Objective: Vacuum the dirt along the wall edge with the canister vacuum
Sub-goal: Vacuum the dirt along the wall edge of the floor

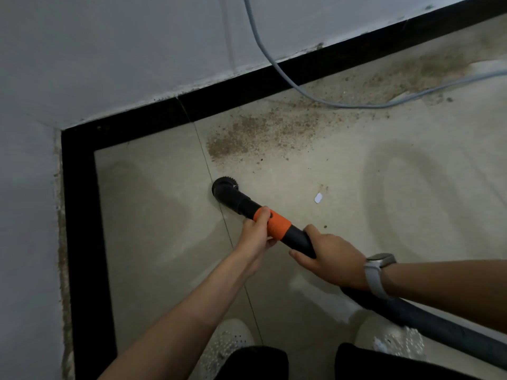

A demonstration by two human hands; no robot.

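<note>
Both hands grip the black vacuum wand (277,223), left hand (258,229) at its orange collar, right hand (329,253) behind, long axis pointing up-left to the round brush nozzle (223,185) on the floor, brown dirt (247,135) lying beyond toward the black skirting (247,89).

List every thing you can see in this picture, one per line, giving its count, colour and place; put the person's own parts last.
brush nozzle: one, black, on the floor just short of the dirt
vacuum tube: one, black with an orange collar, held in both hands
hose: one, dark, runs off to the lower right
dirt: one brown patch plus a scattered trail along the back wall
cable: one, grey, down the wall and across the floor
paper scrap: one, white, right of the nozzle
skirting: black strip at the foot of both walls
watch: one, grey, right wrist
shoes: two, white, bottom edge
left hand: grips the tube at the collar
right hand: grips the tube behind the collar
</note>
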